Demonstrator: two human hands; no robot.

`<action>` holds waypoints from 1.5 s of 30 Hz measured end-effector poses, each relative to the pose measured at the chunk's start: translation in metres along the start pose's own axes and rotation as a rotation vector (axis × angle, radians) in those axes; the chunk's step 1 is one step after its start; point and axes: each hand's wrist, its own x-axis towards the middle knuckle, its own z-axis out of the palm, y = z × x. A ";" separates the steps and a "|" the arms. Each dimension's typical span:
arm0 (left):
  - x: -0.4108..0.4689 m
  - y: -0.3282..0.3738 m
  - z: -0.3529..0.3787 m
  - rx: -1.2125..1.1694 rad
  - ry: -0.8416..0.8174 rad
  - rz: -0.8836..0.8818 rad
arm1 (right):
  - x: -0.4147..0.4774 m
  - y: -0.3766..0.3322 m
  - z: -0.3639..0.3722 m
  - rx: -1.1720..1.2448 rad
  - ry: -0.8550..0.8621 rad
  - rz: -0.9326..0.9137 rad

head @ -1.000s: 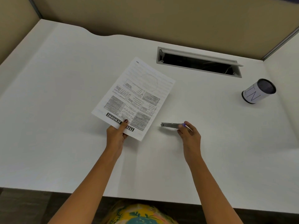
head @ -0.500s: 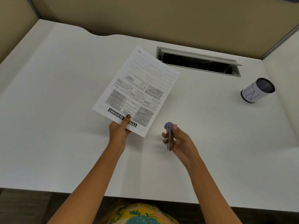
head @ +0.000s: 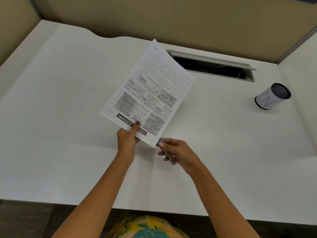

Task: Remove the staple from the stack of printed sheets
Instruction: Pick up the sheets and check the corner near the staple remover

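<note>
A: Where's the stapled stack (head: pixel 147 93) vs. fingers?

B: Left hand (head: pixel 127 140) pinches its near edge, thumb on top. Right hand (head: pixel 178 152), closed round a staple remover (head: pixel 167 154), tip just beside the near-right corner. Staple itself: can't see.

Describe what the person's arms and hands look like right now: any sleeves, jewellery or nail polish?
Both arms are bare to the frame's bottom edge, with no sleeves, watch or bracelets visible. The left hand has dark red polish on its thumbnail; no rings show on it or on the right hand, whose nails are hidden.
</note>
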 end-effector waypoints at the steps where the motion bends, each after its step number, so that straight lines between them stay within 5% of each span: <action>1: 0.000 0.000 0.000 0.005 0.000 0.002 | 0.001 -0.001 0.001 -0.006 0.008 0.002; 30: -0.004 0.000 0.001 0.212 0.097 0.042 | 0.002 -0.008 -0.001 0.032 -0.044 0.006; 45: -0.013 -0.005 0.008 0.173 0.109 0.007 | 0.004 -0.006 0.005 -0.053 0.075 0.025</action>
